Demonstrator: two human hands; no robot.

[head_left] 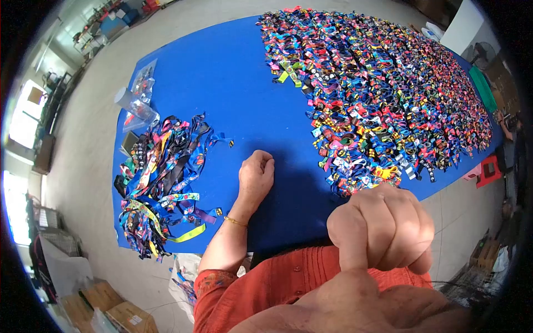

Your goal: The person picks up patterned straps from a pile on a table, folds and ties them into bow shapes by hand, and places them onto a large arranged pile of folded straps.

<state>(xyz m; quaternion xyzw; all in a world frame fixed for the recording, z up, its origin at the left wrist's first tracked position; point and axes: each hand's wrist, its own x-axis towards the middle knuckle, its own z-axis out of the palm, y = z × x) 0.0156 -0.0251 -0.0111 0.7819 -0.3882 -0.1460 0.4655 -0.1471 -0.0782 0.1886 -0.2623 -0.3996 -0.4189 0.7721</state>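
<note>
Straps (166, 161) bear unreadable prints; left hand (257, 176) and right hand (382, 228) curl fingers (408, 225) together.

I log plain blue tabletop (222, 66); looped fabric straps (372, 83) printed red, blue, yellow, black; loose multicoloured ribbon straps (169, 158), one lime-yellow; red cloth shirt (283, 277), sleeve cuff (215, 281) perhaps floral.

No text, brand, number or sign is legible. The cardboard box (123, 315) at lower left carries a white label (135, 320), too small to read. Prints on the piled straps (166, 161) at left and the looped straps (377, 83) at right are likewise unresolvable.
</note>
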